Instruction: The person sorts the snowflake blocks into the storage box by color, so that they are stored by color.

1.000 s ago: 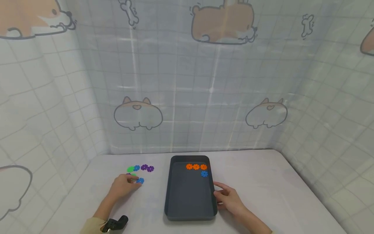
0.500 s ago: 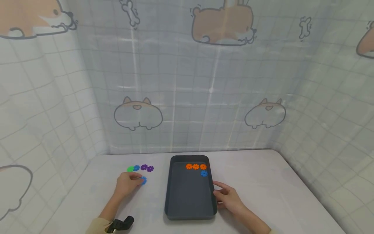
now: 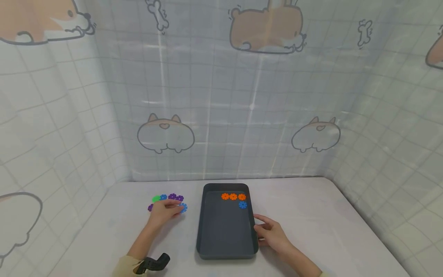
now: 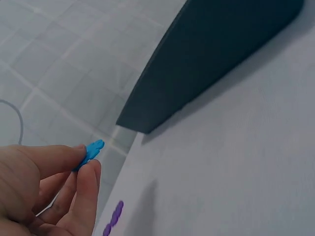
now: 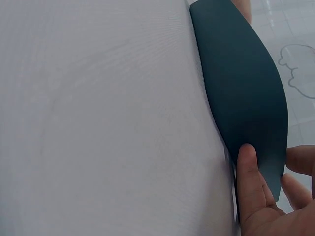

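In the head view my left hand (image 3: 160, 214) hovers over the left of the table and pinches a blue flower-shaped plastic disc (image 3: 184, 208) between thumb and fingers. The left wrist view shows this blue disc (image 4: 94, 150) edge-on at the fingertips. Behind the hand lie purple flower discs (image 3: 172, 196), a green disc (image 3: 156, 198) and another blue disc (image 3: 163, 197). A dark grey tray (image 3: 225, 234) stands mid-table. My right hand (image 3: 275, 237) touches its right side; in the right wrist view one extended finger (image 5: 247, 160) rests on the outer wall.
Three orange flower discs (image 3: 233, 196) lie in a row at the tray's far end, with a blue disc (image 3: 243, 205) below the rightmost one. A white cloth covers the table (image 3: 311, 215). Curtains printed with dogs (image 3: 221, 154) enclose the back and both sides.
My left hand has moved right and slightly away from me, carrying the blue disc off toward the tray. The right hand keeps its place at the tray's side.
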Demonstrator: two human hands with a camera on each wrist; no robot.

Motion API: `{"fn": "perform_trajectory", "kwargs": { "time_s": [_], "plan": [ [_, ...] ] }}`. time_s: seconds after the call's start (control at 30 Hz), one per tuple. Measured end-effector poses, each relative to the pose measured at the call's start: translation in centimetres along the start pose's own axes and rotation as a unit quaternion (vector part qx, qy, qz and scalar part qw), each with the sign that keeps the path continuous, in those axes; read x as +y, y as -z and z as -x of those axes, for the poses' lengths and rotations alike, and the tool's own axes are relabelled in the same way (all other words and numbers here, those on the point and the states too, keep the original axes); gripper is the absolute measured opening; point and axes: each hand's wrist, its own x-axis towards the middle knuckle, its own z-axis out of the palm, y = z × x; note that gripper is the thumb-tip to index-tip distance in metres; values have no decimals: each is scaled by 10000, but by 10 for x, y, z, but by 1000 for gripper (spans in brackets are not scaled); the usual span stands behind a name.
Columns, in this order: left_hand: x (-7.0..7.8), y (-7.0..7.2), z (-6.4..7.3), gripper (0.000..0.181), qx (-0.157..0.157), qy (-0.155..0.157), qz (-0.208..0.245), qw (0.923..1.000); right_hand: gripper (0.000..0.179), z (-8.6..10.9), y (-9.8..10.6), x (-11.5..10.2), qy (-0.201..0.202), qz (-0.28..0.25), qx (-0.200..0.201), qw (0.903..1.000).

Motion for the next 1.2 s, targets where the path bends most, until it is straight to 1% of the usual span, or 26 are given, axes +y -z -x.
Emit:
{"fn": "perform_trajectory", "kwargs": {
  "time_s": [0.13, 0.23, 0.57, 0.87, 1.0, 1.2],
  "plan": [
    [11, -12, 0, 32, -108, 49, 280, 9995, 54, -1, 1, 1, -8, -21, -6, 10000],
    [19, -20, 1, 32, -169, 46, 376, 9991, 54, 0, 1, 0, -12, -45, -8, 10000],
    [42, -50, 2, 27, -396, -177, 745, 9963, 54, -2, 2, 1, -33, -71, -59, 10000],
    [61, -73, 2, 24, -713, -363, 881, 9929, 53, -5, 3, 5, -25, -48, -31, 10000],
    [70, -81, 4, 24, -915, -391, 898, 9910, 53, -4, 3, 4, 11, -61, -60, 10000],
    [80, -93, 4, 26, -1368, -485, 1045, 9839, 53, -5, 3, 4, -65, -33, -70, 9999]
  ]
}}
